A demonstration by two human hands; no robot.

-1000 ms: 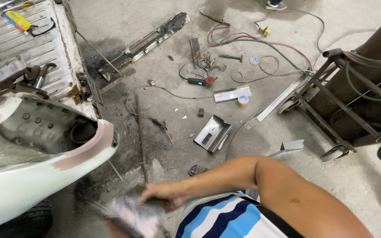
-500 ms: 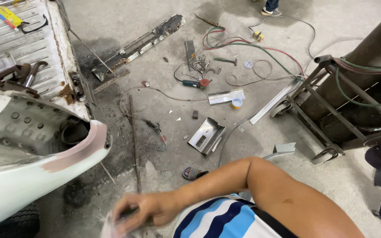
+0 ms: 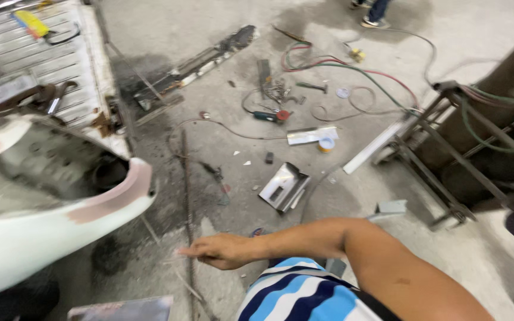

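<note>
Below the right hand (image 3: 224, 251), a metal sheet (image 3: 123, 309) is cut off.

No packages, labels, signs, screens visible

Dusty concrete floor (image 3: 209, 35), metal frame rack (image 3: 447, 154)

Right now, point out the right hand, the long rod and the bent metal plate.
right hand (image 3: 224, 249), head view, back of the hand.
long rod (image 3: 185, 196), head view, mid-length.
bent metal plate (image 3: 284, 187), head view, flat centre.
</note>
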